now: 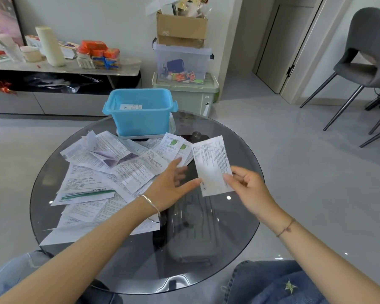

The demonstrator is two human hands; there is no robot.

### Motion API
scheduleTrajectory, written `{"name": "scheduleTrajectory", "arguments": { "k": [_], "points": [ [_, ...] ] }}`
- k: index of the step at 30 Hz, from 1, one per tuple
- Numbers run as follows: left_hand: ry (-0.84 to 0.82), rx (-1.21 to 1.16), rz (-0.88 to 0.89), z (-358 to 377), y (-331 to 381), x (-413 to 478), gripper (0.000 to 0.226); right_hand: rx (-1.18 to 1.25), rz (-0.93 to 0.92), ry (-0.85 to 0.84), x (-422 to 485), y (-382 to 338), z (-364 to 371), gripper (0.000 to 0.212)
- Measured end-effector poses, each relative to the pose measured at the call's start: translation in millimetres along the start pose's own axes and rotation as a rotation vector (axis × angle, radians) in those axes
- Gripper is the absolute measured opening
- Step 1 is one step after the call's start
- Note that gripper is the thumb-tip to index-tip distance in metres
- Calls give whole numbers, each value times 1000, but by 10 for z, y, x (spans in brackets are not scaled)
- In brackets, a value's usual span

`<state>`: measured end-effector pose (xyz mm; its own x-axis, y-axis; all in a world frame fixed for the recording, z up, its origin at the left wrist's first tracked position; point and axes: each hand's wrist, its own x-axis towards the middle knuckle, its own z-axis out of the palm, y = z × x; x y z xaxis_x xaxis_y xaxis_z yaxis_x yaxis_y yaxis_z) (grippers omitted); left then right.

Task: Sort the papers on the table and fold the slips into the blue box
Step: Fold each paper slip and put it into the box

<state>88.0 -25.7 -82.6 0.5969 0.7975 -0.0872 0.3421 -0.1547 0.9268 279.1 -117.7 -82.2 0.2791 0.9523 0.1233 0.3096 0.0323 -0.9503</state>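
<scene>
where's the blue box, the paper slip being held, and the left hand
blue box (140,121): head view, front wall.
paper slip (211,159): head view, middle of its printed face.
left hand (167,187): head view, middle of the hand.

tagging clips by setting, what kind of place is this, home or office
Most likely a home living room: a low cabinet cluttered with household goods along the wall, stacked storage bins holding toys, and a round glass table near a grey chair.
</scene>
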Motion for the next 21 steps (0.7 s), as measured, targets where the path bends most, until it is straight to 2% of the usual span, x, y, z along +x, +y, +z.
{"name": "scheduleTrajectory", "arguments": {
  "k": [2, 5, 6, 8, 11, 13, 15, 17, 19, 21],
  "points": [
    [-19, -121, -44, 41, 43, 41, 49, 228, 145, -57, -15, -56, 15, 22],
    [19, -320, -104, 103, 78, 86, 11, 259, 203, -53, -10, -34, 2, 25],
    [32, -342, -110, 111, 78, 106, 7, 214, 182, -23, -2, -14, -21, 27],
    [26, -373, -141, 106, 59, 154, 8, -42, 17, 28, 10, 68, -111, 37],
    [-37, -347, -201, 94, -1, 205, 12, -701, -358, -74, 28, 213, -240, 61],
    [-74, -308, -235, 105, -45, 219, 20, -912, -579, -123, 69, 313, -250, 53],
    [-103, -273, -255, 127, -73, 227, 25, -934, -702, -132, 70, 348, -204, 32],
    [-98, -101, -190, 142, -96, 199, 32, -945, -738, -188, 58, 419, -167, 28],
    [-53, 328, 55, 95, -142, 155, 43, -926, -698, -258, 26, 512, -138, 38],
    [-117, 626, 345, 52, -200, 121, 55, -915, -678, -265, 1, 561, -126, 41]
  ]
}}
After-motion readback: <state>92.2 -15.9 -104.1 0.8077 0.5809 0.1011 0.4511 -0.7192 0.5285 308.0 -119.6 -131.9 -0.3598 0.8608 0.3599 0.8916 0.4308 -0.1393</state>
